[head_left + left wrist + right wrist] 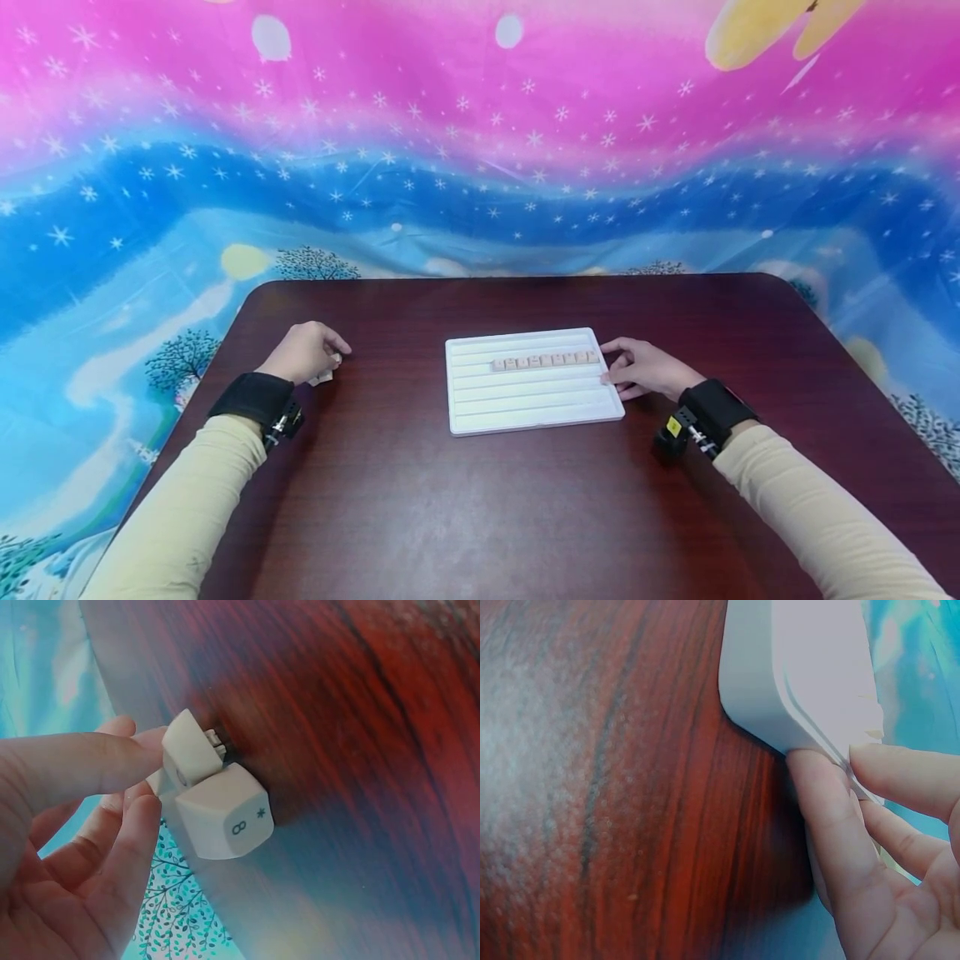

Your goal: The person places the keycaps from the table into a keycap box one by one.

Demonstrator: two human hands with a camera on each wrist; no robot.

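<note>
My left hand is low over the left part of the table. Between thumb and fingertips it pinches a beige keycap, tilted so that the stem on its underside shows. Against it lies another keycap, marked 8 and *; a further pale piece is mostly hidden behind the fingers. A white ridged tray lies mid-table, bearing a row of keycaps along one of its upper ridges. My right hand grips the tray's right edge, thumb at the rim and fingers against the side.
The dark red-brown wooden table has rounded far corners. Behind it hangs a pink and blue cloth with snowflakes and trees, meeting the table's back edge. Black bands with small cameras sit on both wrists.
</note>
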